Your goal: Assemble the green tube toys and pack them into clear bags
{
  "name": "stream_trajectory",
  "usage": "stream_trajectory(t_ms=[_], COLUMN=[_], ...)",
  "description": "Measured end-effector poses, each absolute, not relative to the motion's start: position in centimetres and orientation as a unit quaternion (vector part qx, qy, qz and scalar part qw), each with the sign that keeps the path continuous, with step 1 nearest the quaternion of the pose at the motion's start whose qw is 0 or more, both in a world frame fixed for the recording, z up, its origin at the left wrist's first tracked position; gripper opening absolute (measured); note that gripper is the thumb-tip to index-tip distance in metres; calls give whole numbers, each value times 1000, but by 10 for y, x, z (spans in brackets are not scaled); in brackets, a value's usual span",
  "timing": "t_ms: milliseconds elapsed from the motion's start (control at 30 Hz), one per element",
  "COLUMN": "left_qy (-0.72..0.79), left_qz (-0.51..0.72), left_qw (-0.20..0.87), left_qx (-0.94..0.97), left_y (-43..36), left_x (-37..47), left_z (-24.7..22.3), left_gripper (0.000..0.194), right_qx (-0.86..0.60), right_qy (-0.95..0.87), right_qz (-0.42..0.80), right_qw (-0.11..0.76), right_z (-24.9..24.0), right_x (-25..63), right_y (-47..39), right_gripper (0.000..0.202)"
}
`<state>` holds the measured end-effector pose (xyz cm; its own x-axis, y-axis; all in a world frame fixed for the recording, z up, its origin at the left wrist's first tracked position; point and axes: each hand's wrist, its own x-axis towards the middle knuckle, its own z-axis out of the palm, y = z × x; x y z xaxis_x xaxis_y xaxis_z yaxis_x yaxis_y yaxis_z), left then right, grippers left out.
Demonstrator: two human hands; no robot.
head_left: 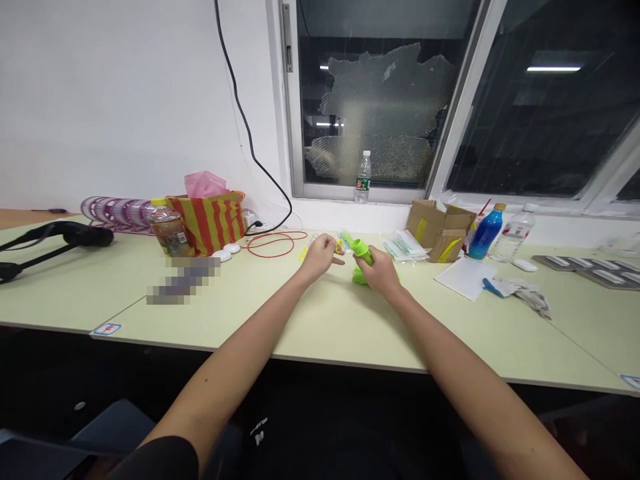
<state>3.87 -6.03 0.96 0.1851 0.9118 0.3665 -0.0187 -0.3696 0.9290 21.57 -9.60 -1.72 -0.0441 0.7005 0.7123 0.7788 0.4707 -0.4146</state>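
A bright green tube-shaped piece [361, 251], with a ribbed round collar at its top end, is wrapped in the fingers of my right hand [383, 270]. It tilts toward the left, its upper end pointing away from me. My left hand [321, 257] is beside it, thumb and index finger pinched at a small yellow piece [339, 249], the lower fingers partly stretched out. The two hands are apart. Beneath my right hand, another green part [359, 276] shows on the table, partly hidden. A yellow looped piece [303, 253] lies just left of my left hand.
Behind my hands are clear plastic packets [404, 247] and an open cardboard box [440, 230]. Bottles [486, 230], white paper [466, 277] and a glove [525, 293] are to the right. A striped bag [213, 223], tea bottle [170, 230] and red cable [270, 245] are left.
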Motion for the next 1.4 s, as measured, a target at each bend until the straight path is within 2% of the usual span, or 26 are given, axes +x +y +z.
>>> stream_trajectory(t_ms=[200,267,367,467,600,733,1000,1400], left_qy=[314,309,331,359,432,551,565,555], left_qz=[505,498,506,520,540,380,260,240], left_qw=[566,575,517,445,266,90,91,71], left_qx=[571,571,606,635,672,738,778,793], left_y=[-59,-60,-60,-54,-31,-7,13,18], left_x=[29,30,29,13,-32,-69,-81,-78], left_z=[7,5,8,17,16,-7,-38,-45], left_gripper=[11,14,19,12,14,14,5,10], right_qx=[-507,-499,-483,-485,-490,-494,-513,-513], right_qy=[-715,-717,-720,-711,-708,-708,-704,-707], right_qz=[3,14,30,29,32,34,28,38], right_qw=[481,486,497,508,508,504,491,484], right_z=[-16,-16,-17,-16,-16,-16,-17,-20], right_x=[217,216,216,218,220,221,222,224], right_y=[-101,-102,-103,-104,-104,-103,-101,-98], right_gripper=[26,25,24,26,29,27,27,27])
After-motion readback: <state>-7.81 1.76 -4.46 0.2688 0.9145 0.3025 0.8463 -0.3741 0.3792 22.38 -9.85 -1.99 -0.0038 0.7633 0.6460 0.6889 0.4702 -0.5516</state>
